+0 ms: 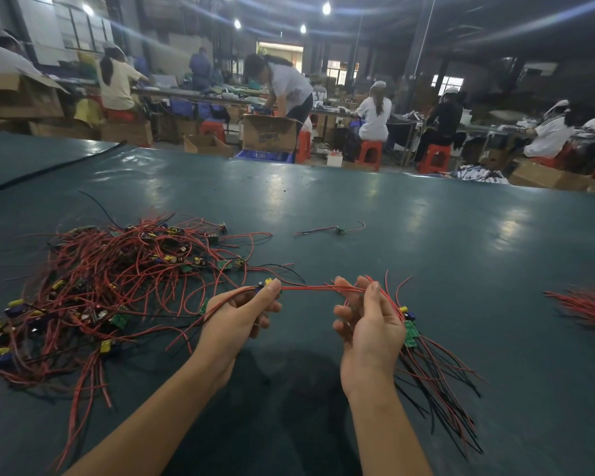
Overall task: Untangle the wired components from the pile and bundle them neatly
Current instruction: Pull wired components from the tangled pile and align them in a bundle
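Near the tangled pile [110, 286] on a green table [426, 235], the left hand [244, 314] pinches a wired component [267, 284] while the right hand [368, 321] grips a gathered bundle [426, 355].

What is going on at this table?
A person is sorting small wired circuit boards on a green table. The left hand pinches one wired component beside the tangled pile, and its red wires stretch across to the right hand, which grips a bundle of such pieces. Most of the pile is not yet untangled. One stray piece lies farther back, and another red-wire bunch lies at the right edge.
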A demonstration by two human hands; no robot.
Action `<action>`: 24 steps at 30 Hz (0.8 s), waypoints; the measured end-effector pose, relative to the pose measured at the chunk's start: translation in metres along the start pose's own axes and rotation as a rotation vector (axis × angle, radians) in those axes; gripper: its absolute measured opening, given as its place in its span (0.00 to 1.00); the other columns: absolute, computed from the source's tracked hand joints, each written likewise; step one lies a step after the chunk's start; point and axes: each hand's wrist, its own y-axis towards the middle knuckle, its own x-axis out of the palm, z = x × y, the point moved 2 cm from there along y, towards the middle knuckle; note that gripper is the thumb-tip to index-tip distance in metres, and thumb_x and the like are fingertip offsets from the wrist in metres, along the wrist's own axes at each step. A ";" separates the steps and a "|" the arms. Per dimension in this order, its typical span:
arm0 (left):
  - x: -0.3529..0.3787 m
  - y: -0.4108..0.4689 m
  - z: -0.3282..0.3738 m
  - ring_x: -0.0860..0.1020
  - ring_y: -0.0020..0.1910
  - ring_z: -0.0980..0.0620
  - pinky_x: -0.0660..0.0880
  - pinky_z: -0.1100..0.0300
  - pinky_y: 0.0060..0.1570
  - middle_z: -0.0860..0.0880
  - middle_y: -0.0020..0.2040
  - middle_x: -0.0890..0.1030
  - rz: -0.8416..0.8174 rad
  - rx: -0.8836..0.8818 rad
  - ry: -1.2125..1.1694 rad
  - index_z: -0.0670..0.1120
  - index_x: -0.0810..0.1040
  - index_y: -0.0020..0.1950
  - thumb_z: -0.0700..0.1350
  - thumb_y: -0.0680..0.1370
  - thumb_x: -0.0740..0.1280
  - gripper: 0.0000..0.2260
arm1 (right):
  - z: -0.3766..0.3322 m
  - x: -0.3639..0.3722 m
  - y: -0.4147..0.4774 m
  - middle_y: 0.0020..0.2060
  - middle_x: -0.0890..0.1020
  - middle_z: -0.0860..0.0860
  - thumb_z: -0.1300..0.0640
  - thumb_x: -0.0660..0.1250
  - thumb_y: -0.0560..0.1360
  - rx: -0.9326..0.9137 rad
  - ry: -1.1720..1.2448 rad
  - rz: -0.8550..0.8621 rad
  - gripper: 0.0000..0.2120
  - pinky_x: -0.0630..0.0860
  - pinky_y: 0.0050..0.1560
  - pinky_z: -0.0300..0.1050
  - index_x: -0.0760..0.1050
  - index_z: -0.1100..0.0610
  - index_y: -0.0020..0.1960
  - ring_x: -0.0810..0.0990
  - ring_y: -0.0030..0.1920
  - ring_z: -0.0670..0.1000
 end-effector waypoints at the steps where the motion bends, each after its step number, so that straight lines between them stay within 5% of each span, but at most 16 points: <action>1: -0.001 0.001 0.001 0.75 0.27 0.59 0.69 0.67 0.29 0.50 0.36 0.84 0.014 0.020 0.005 0.45 0.82 0.41 0.60 0.62 0.72 0.19 | 0.000 0.000 0.000 0.41 0.87 0.52 0.53 0.61 0.82 0.002 -0.027 -0.006 0.11 0.71 0.23 0.36 0.80 0.54 0.47 0.78 0.25 0.45; 6: -0.005 0.002 0.004 0.82 0.34 0.57 0.70 0.70 0.27 0.48 0.44 0.86 0.079 0.036 -0.198 0.48 0.82 0.44 0.54 0.66 0.73 0.13 | 0.000 -0.001 0.000 0.40 0.87 0.53 0.57 0.62 0.80 0.091 -0.093 -0.093 0.12 0.73 0.24 0.36 0.82 0.55 0.42 0.81 0.30 0.45; 11: -0.008 0.004 0.008 0.79 0.29 0.58 0.70 0.68 0.23 0.47 0.44 0.85 0.116 -0.075 -0.576 0.47 0.80 0.44 0.47 0.65 0.74 0.10 | 0.005 0.003 -0.003 0.38 0.86 0.56 0.61 0.63 0.80 0.034 -0.217 -0.228 0.17 0.71 0.24 0.36 0.84 0.56 0.36 0.80 0.29 0.47; 16: -0.008 0.008 0.012 0.74 0.25 0.58 0.70 0.67 0.23 0.48 0.42 0.84 0.040 -0.060 -0.646 0.48 0.80 0.45 0.46 0.68 0.71 0.07 | 0.010 0.001 -0.004 0.38 0.87 0.51 0.62 0.63 0.79 -0.043 -0.358 -0.157 0.11 0.71 0.25 0.35 0.83 0.55 0.43 0.80 0.30 0.45; 20: -0.009 0.011 0.016 0.69 0.27 0.58 0.68 0.66 0.26 0.51 0.38 0.79 -0.032 0.092 -0.507 0.51 0.81 0.52 0.49 0.71 0.68 0.11 | 0.008 0.000 -0.003 0.43 0.87 0.45 0.59 0.65 0.79 -0.076 -0.327 -0.111 0.07 0.74 0.28 0.37 0.81 0.51 0.52 0.82 0.37 0.44; 24: -0.007 0.007 0.028 0.66 0.29 0.58 0.65 0.66 0.31 0.48 0.36 0.73 -0.073 0.425 0.105 0.54 0.80 0.54 0.49 0.73 0.66 0.11 | 0.008 0.008 -0.010 0.38 0.85 0.45 0.57 0.67 0.78 -0.121 -0.332 -0.212 0.07 0.74 0.28 0.37 0.84 0.50 0.48 0.79 0.35 0.41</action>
